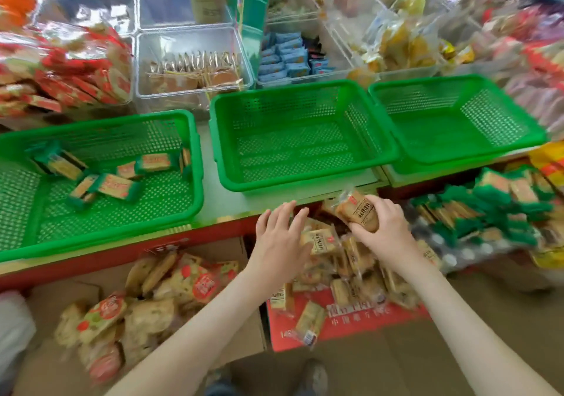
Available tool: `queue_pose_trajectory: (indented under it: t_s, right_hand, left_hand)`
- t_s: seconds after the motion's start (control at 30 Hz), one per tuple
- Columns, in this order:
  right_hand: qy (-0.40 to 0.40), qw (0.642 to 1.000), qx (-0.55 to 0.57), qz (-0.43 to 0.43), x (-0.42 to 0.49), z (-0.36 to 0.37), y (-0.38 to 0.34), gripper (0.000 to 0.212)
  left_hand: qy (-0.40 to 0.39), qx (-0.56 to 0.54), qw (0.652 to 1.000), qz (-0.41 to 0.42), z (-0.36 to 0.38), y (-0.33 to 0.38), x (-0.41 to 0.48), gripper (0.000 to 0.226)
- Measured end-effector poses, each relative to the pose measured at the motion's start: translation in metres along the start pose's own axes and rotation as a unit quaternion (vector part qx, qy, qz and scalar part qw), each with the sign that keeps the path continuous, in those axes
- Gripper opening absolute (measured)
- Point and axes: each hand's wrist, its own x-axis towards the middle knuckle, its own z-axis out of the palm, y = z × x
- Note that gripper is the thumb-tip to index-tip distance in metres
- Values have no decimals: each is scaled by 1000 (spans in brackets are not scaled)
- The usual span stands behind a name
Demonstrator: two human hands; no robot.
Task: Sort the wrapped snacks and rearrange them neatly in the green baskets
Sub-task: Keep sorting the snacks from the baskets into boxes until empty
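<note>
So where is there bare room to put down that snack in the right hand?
The middle basket and right basket are bare inside. The left basket holds a few packets toward the back; its front floor is free. The boxes down in front are packed with snacks.

Perforated glossy green plastic baskets [302, 139], crinkly clear film snack wrappers [358, 212], matt brown cardboard box [238, 255]

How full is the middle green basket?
Empty. The middle green basket shows only its bare perforated floor and walls, with no packets inside. The left green basket, by contrast, holds a few wrapped snacks.
</note>
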Motion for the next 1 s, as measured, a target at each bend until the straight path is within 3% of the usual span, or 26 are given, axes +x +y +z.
queue_pose_trajectory:
  t_s: [0.13,0.3,0.4,0.73,1.0]
  right_hand:
    - [-12,996,14,88,1,-4,69,63]
    - [-75,995,-61,32,22,13,100,67]
    - [-112,990,-75,47,31,23,108,72]
    - [-145,987,-66,33,41,17,123,71]
    - [-91,992,-80,-35,49,7,77,62]
  left_hand:
    - [-102,32,994,-12,33,42,3,60]
    - [-167,51,983,-61,65,55,2,68]
    - [-197,76,975,-68,72,54,2,74]
    - [-168,59,981,-80,71,55,6,68]
    - [-53,0,995,-89,47,25,-1,57]
